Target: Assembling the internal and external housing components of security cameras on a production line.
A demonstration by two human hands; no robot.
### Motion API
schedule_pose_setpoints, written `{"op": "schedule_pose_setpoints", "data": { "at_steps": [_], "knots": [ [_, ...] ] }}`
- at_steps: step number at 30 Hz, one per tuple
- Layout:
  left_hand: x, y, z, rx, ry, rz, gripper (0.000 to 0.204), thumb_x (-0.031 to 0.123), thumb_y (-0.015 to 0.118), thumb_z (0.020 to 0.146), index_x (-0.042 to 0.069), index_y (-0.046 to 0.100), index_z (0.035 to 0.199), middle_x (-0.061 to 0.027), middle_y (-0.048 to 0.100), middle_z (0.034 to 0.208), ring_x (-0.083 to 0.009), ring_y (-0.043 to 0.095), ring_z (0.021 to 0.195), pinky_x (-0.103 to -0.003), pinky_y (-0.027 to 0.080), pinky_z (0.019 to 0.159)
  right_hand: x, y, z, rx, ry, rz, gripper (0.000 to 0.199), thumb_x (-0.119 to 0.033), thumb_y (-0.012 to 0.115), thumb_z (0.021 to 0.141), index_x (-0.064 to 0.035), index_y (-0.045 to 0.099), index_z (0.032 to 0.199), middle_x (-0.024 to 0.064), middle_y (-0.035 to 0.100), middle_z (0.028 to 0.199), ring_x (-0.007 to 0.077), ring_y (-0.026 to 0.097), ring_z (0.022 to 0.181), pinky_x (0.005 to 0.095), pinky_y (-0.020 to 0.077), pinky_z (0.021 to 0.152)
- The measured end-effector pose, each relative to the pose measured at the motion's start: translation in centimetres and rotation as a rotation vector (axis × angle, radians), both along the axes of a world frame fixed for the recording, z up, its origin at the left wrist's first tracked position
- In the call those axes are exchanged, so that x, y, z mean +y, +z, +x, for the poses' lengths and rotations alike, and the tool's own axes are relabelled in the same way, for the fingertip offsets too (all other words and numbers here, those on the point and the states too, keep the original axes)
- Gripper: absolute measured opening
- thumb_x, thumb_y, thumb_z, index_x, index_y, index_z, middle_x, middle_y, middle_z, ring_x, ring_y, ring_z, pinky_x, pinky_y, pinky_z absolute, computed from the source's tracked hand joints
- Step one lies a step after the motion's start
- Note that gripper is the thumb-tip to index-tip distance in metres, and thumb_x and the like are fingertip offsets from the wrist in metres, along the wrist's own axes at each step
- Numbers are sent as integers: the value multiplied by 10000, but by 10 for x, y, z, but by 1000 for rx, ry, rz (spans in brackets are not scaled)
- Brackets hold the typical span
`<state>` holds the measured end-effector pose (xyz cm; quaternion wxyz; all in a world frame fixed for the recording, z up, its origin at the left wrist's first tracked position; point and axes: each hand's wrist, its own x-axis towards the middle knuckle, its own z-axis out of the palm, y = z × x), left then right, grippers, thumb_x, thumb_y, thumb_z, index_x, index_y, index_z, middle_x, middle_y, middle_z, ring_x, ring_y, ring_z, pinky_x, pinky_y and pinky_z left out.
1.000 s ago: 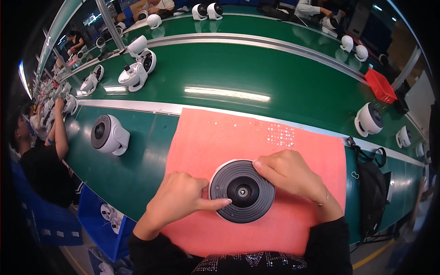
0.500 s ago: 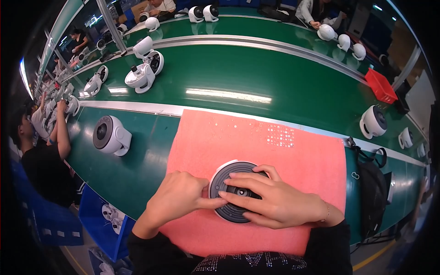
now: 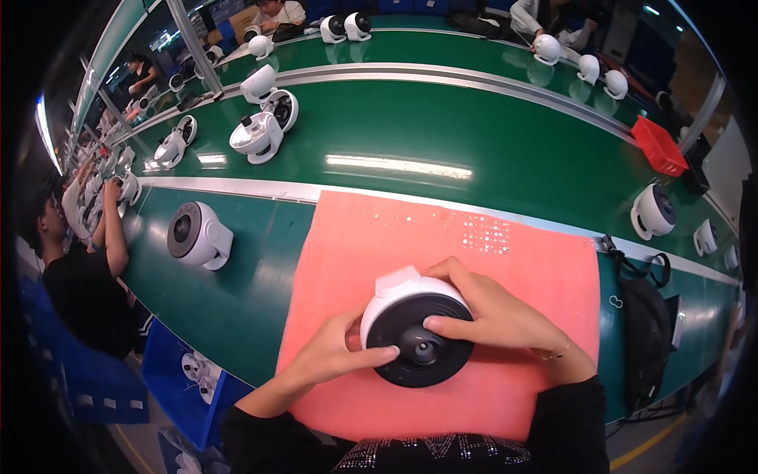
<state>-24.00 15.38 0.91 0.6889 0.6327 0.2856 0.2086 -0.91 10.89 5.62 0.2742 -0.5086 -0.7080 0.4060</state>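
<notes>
Between my two hands is a round white device [image 3: 401,322] with a dark, ringed front and a lens-like centre. It is tilted over the pink mat [image 3: 347,245], its white shell and a pale foot-like part showing at the top. My left hand [image 3: 338,347] grips the device's left side, thumb on the lower front. On the right, my right hand [image 3: 497,312] wraps the upper right side with its thumb across the dark face. The fingers behind the shell are partly hidden. Small shiny bits [image 3: 485,235] lie in rows at the mat's far side.
A similar white device [image 3: 201,237] stands left of the mat. More ride the green conveyor [image 3: 395,126] beyond, with a red bin [image 3: 658,146] at right. A black bag [image 3: 647,324] lies right of the mat. A blue crate [image 3: 178,387] and a co-worker [image 3: 87,292] are at left.
The device has tipped so its white shell shows above the dark front. My right fingers have moved from across the front to its side. Devices on the near conveyor shifted right; those farther back, left.
</notes>
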Motion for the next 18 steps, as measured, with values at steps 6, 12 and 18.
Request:
{"op": "schedule_pose_setpoints", "data": {
  "at_steps": [6,12,18],
  "knots": [
    [-13,27,22,-6,140,711,890,190,805,604,-94,345,1310,-204,586,1085,-264,625,956,-346,552,758,-9,-7,-1,32,-152,345,775,-444,822,588,7,397,1052,229,546,1061,329,594,978,383,489,814],
    [-6,44,32,8,138,871,886,223,804,580,-78,382,1299,-192,625,1001,-254,655,869,-332,554,719,-4,-7,10,58,-185,584,874,-466,853,515,3,381,1084,210,558,1034,311,617,916,380,508,782],
    [41,24,42,-430,93,386,789,136,749,598,-74,401,1274,-132,550,1136,-212,543,1049,-326,429,910,1,5,24,356,-181,460,964,-237,786,654,-62,157,1363,221,350,1340,321,405,1225,404,370,999]
  ]
}}
